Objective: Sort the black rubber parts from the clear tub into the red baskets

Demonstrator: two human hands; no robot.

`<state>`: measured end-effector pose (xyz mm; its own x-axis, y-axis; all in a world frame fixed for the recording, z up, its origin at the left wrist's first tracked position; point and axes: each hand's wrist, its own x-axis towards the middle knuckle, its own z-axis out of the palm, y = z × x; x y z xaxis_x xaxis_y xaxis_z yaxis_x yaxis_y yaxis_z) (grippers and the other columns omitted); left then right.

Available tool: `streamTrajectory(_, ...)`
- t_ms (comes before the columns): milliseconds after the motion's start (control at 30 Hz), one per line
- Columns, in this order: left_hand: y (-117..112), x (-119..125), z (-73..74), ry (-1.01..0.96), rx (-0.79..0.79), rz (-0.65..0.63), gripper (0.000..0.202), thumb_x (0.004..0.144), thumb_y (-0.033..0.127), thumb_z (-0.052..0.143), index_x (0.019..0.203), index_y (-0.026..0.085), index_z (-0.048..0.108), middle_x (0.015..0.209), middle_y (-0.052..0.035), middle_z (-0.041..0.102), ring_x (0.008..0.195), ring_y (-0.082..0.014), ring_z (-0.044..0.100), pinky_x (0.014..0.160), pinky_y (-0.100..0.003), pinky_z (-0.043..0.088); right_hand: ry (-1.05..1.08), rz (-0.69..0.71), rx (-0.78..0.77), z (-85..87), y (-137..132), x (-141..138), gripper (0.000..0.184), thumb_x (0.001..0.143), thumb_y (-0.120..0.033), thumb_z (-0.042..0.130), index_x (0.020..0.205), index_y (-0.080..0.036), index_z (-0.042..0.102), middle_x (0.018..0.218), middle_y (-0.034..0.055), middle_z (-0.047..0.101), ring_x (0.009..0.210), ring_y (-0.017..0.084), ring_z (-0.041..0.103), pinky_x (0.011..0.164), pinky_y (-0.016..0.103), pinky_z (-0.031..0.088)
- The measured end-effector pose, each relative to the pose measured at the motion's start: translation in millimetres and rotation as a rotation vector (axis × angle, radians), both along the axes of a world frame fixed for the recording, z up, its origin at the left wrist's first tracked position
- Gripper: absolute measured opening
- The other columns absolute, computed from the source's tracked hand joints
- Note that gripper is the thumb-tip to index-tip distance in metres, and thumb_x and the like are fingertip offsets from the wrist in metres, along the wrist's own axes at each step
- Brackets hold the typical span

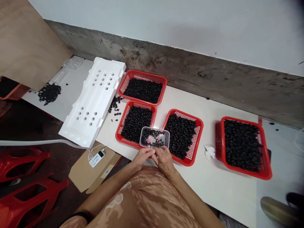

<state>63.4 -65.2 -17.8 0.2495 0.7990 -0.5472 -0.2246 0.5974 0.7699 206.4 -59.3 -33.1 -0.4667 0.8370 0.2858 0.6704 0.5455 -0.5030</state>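
My left hand [143,156] and my right hand [163,159] meet at the near edge of a clear plastic tub [167,139]. Both have their fingers pinched together, and whatever is between the fingertips is too small to make out. Small dark parts [154,136] lie inside the tub. It overlaps the near corner of a red basket [118,134] full of small black ring-like parts [136,123]. To the right of the tub stands another red basket [199,139], heaped with similar black parts [180,134].
Behind is a red basket [163,80] of black parts; another red basket [268,167] stands far right. A white foam panel [89,98] with holes lies left, near loose black pieces [49,93]. Red stools [30,196] and a cardboard box [83,171] are below the table.
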Motion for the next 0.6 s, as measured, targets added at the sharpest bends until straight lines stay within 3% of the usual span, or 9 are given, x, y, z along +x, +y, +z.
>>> streamTrajectory(100,7,-9,-1.9,0.234,0.140,-0.076,0.034,0.083,0.045,0.055,0.083,0.013,0.067,0.079,-0.0043,0.067,0.077,-0.0172,0.057,0.076,-0.029,0.042,0.090,-0.147,-0.022,1.3,6,11,0.018,0.091,-0.030,0.052,0.097,-0.016,0.063,0.078,0.0035,0.069,0.068,0.014,0.062,0.084,0.034,0.041)
streamTrajectory(200,18,-26,-5.8,0.772,0.365,-0.188,0.024,0.086,0.037,0.055,0.090,0.017,0.068,0.087,-0.0050,0.068,0.086,-0.0194,0.055,0.080,-0.031,0.042,0.153,-0.379,-0.096,-0.2,15,34,0.023,0.090,-0.036,0.054,0.095,-0.018,0.067,0.081,0.0042,0.071,0.069,0.015,0.063,0.078,0.032,0.045)
streamTrajectory(267,28,-35,-9.6,1.129,0.505,-0.281,0.020,0.089,0.031,0.052,0.092,0.019,0.067,0.092,-0.0067,0.066,0.093,-0.0219,0.053,0.085,-0.034,0.040,0.170,-0.530,-0.123,-2.0,21,51,0.032,0.088,-0.042,0.055,0.105,-0.018,0.066,0.093,0.0077,0.070,0.079,0.019,0.064,0.078,0.032,0.047)
streamTrajectory(333,42,-39,-14.5,1.341,0.607,-0.426,0.019,0.090,0.025,0.048,0.095,0.018,0.065,0.095,-0.0088,0.065,0.094,-0.0233,0.052,0.083,-0.035,0.040,0.167,-0.647,-0.123,-3.5,23,65,0.047,0.085,-0.048,0.058,0.120,-0.017,0.059,0.106,0.0112,0.067,0.088,0.021,0.063,0.080,0.035,0.049)
streamTrajectory(400,56,-35,-20.4,1.459,0.673,-0.589,0.022,0.091,0.016,0.042,0.096,0.016,0.063,0.096,-0.0106,0.063,0.093,-0.0232,0.053,0.081,-0.036,0.040,0.187,-0.691,-0.142,-4.5,21,72,0.051,0.084,-0.049,0.058,0.124,-0.017,0.057,0.109,0.0118,0.065,0.087,0.021,0.063,0.080,0.036,0.050)
streamTrajectory(500,75,-24,-30.3,1.513,0.717,-0.788,0.025,0.091,0.009,0.036,0.097,0.011,0.060,0.096,-0.0133,0.061,0.090,-0.0237,0.055,0.076,-0.036,0.040,0.241,-0.635,-0.193,-6.7,12,70,0.036,0.088,-0.044,0.054,0.110,-0.017,0.064,0.105,0.0101,0.066,0.085,0.019,0.063,0.080,0.034,0.051)
streamTrajectory(600,84,-14,-39.8,1.499,0.741,-0.842,0.023,0.091,0.009,0.036,0.096,0.009,0.059,0.094,-0.0145,0.062,0.087,-0.0243,0.057,0.074,-0.036,0.040,0.254,-0.566,-0.222,-10.6,0,61,0.030,0.090,-0.040,0.050,0.102,-0.018,0.067,0.103,0.0100,0.067,0.093,0.021,0.062,0.083,0.035,0.051)
